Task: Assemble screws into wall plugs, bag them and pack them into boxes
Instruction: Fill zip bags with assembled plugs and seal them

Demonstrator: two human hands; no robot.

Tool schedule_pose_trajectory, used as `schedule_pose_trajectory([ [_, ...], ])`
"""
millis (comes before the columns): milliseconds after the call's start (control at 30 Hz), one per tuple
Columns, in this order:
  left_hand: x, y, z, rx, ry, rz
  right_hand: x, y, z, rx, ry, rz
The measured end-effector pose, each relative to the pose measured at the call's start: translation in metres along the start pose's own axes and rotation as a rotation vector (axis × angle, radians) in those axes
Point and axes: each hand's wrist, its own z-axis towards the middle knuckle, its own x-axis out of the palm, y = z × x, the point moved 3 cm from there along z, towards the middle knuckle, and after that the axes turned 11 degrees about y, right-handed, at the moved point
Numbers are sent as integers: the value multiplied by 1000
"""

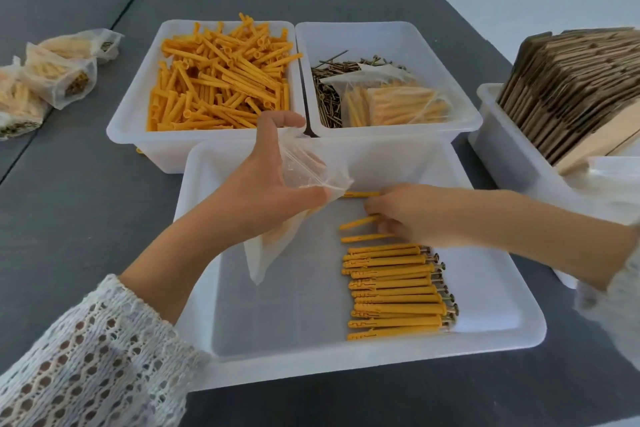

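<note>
My left hand (pixel 273 184) grips a clear plastic bag (pixel 277 229) by its open mouth, holding it over the near white tray (pixel 363 354); several orange plugs show through the bag. A neat row of orange wall plugs with screws in them (pixel 394 291) lies in that tray. My right hand (pixel 412 215) rests at the row's far end, fingers curled round a few assembled plugs (pixel 360 221). Behind stand a bin of loose orange plugs (pixel 221 80) and a bin of brass screws (pixel 325 94).
Two filled bags (pixel 398 104) lie on top of the screws in the screw bin. More filled bags (pixel 59 73) sit on the grey table at the far left. A white bin of flat cardboard boxes (pixel 568 80) stands at the right.
</note>
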Motion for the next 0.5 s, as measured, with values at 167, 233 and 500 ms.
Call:
schedule_pose_trajectory([
  [167,1,1,1,-22,23,17,19,1,4,-78,-96,-209],
  [233,2,0,1,-28,43,27,21,1,1,-97,-149,-297],
  [500,4,5,3,-75,95,107,-37,-12,-18,119,-195,-309],
])
